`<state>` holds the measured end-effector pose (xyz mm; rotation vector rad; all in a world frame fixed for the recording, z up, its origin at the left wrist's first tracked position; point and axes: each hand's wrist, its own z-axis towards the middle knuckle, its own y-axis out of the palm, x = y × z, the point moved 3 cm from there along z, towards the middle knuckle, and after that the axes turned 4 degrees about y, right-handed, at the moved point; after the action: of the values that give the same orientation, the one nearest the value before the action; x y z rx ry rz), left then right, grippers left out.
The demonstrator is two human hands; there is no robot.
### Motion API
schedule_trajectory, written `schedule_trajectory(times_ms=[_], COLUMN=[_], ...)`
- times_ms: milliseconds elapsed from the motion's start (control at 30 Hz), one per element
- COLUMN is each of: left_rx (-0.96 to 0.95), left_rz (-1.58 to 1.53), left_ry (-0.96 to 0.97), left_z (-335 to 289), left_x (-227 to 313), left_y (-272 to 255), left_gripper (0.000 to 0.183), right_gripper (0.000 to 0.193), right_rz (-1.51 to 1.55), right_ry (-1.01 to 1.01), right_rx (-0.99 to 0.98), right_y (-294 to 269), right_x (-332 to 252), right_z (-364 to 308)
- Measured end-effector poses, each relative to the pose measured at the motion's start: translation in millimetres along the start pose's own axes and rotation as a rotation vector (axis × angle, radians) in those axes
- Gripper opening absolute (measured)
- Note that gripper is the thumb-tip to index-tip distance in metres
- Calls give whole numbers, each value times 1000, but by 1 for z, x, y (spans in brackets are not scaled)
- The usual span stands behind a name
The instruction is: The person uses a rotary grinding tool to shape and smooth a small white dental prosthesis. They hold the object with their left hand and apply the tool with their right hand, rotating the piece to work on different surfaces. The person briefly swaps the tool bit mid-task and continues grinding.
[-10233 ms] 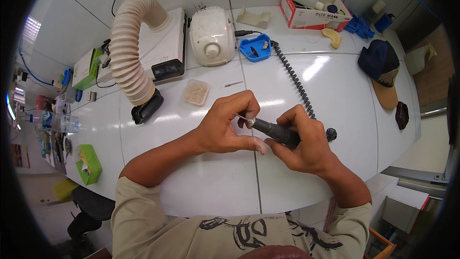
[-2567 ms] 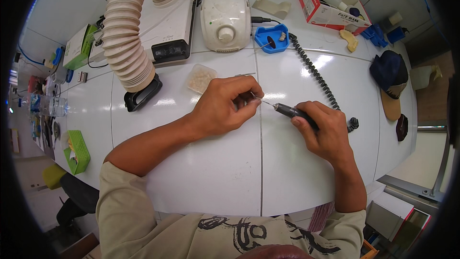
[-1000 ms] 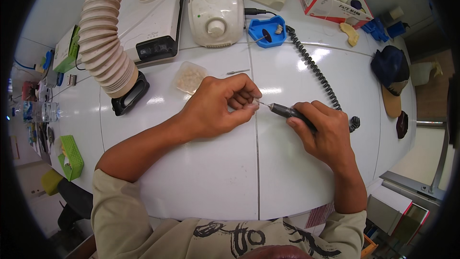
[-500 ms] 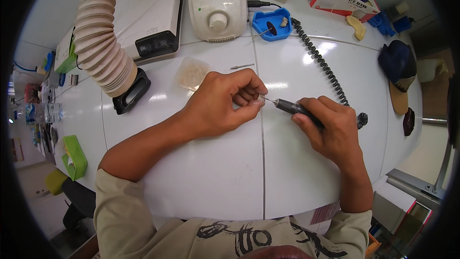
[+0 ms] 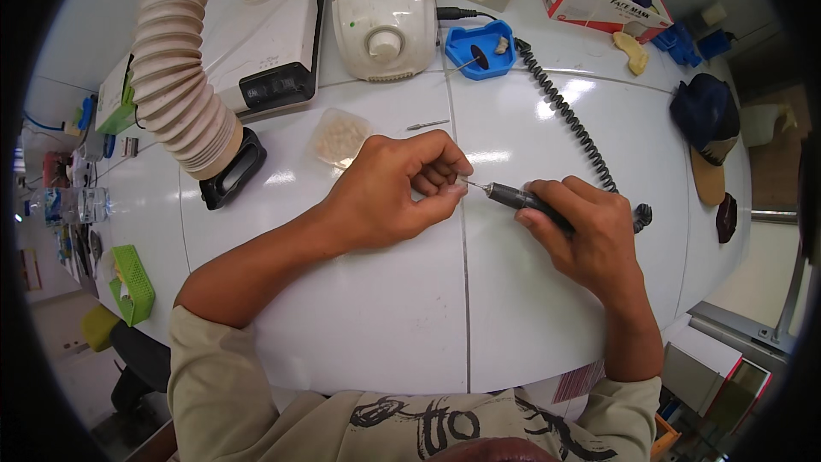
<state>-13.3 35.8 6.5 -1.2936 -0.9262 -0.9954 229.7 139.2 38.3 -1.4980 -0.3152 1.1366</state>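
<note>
My right hand (image 5: 590, 227) is closed round a slim black rotary handpiece (image 5: 522, 199) that points left. Its thin metal bur (image 5: 475, 184) reaches the fingertips of my left hand (image 5: 398, 188). There the thumb and forefinger pinch something tiny and pale that I cannot make out, and the other fingers curl behind. Beyond my left hand stands a small clear tub (image 5: 339, 137) of pale pieces. A loose metal bur (image 5: 428, 125) lies on the white tiled table (image 5: 376, 316) past my knuckles.
A ribbed suction hose (image 5: 184, 77) with a black nozzle (image 5: 233, 168) hangs at the left. At the back are a white control box (image 5: 385, 21), a blue tray (image 5: 481, 64) and a mask box (image 5: 590, 13). A coiled black cord (image 5: 569, 111) runs right; a cap (image 5: 708, 120) lies beyond.
Both hands keep nearly the same pose, the bur still at the left fingertips. The whole view has shifted slightly; nothing was picked up or let go.
</note>
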Motion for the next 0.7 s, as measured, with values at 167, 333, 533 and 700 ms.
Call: schedule_trajectory(times_ms=[167, 333, 533, 700], left_rx=[-4, -7, 1, 0], left_rz=[20, 14, 12, 21], left_ry=[9, 5, 6, 10], left_z=[-1, 0, 0, 0], left_x=[0, 1, 0, 0], left_y=[-1, 0, 0, 0], left_gripper=[17, 17, 17, 17], right_gripper=[30, 30, 30, 30], right_rz=[-4, -2, 6, -7], right_ry=[2, -4, -21, -22], right_rx=[-6, -2, 16, 3], right_y=[0, 0, 2, 0], right_x=[-1, -1, 0, 0], right_z=[1, 1, 1, 1])
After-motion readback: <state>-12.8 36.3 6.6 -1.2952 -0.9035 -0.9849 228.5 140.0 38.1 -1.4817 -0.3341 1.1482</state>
